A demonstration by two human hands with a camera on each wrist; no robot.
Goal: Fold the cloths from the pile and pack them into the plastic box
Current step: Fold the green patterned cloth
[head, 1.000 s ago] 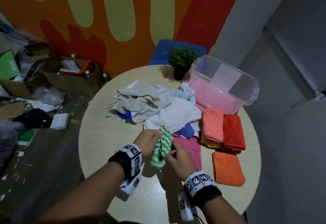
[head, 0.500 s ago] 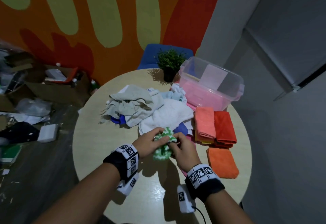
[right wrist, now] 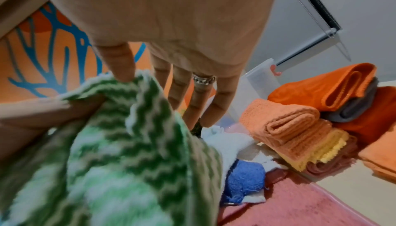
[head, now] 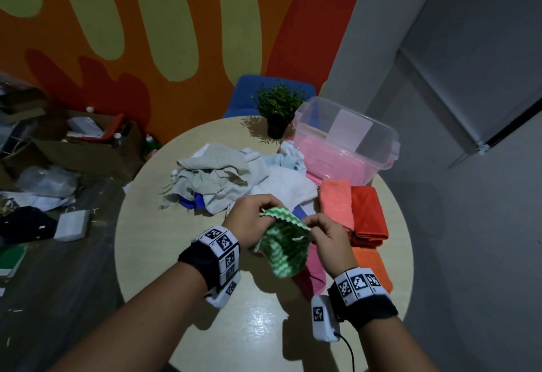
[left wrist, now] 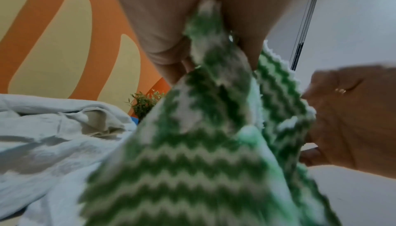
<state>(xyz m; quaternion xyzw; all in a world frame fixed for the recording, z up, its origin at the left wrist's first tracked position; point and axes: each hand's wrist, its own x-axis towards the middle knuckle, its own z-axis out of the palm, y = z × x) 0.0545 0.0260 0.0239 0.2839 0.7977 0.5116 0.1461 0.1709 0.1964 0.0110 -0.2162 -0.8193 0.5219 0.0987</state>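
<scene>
Nearest to me, both hands are up over the round table (head: 164,254), sharing one green-and-white zigzag cloth (head: 286,250). The left hand (head: 252,220) pinches its upper edge between thumb and fingers; the right hand (head: 330,239) pinches the opposite edge with thumb and index finger, while its other fingers (right wrist: 182,85) stretch out straight, a ring on one of them. The cloth hangs loose between the two grips, off the tabletop.

Under it a pink cloth (head: 315,272) lies flat on the table. Just right of the hands sits a stack of folded cloths (head: 352,210), peach and red-orange on top, with a separate folded orange cloth (head: 374,266) nearer the table's edge.

Beyond the hands sprawls the unfolded pile (head: 223,178) of grey, white and blue pieces. Farther back, on the right, stands the clear plastic box (head: 346,143) with something pink lying inside, and beside it a small potted plant (head: 277,110).
</scene>
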